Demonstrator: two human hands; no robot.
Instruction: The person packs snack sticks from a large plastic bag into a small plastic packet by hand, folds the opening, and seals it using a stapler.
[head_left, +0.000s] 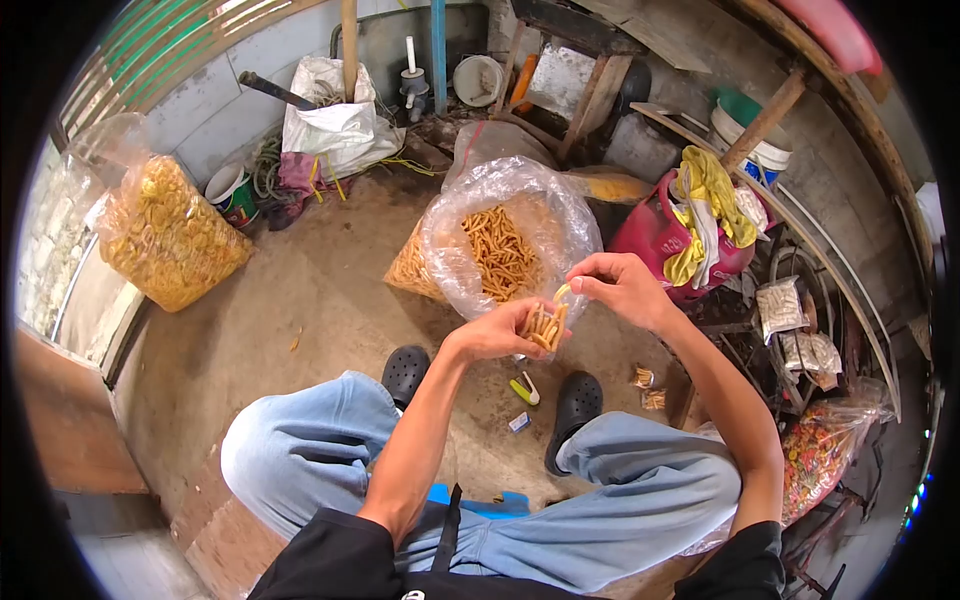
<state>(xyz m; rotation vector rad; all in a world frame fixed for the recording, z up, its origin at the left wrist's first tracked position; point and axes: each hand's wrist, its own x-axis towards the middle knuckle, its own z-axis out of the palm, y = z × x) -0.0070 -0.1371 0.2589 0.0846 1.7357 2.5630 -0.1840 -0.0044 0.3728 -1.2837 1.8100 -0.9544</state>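
Note:
My left hand point(498, 332) is closed around a small clear plastic bag point(543, 328) filled with brown stick-shaped snacks. Above its mouth, my right hand point(622, 287) pinches a pale yellow snack stick point(562, 292) between thumb and fingertips. Just beyond both hands stands a large clear plastic sack point(450, 240), its top spread wide over a heap of the same snack sticks point(500, 255). On the floor between my feet lie a green stapler point(524, 389) and a small box point(519, 422), with filled snack packets point(648, 390) to the right.
A big bag of yellow snacks point(170, 240) leans at the left. Behind are a white sack point(335, 120) and a bucket point(232, 193). On the right are a red tub point(650, 235) with cloths, hanging packs point(782, 305) and a bag of colourful snacks point(822, 455).

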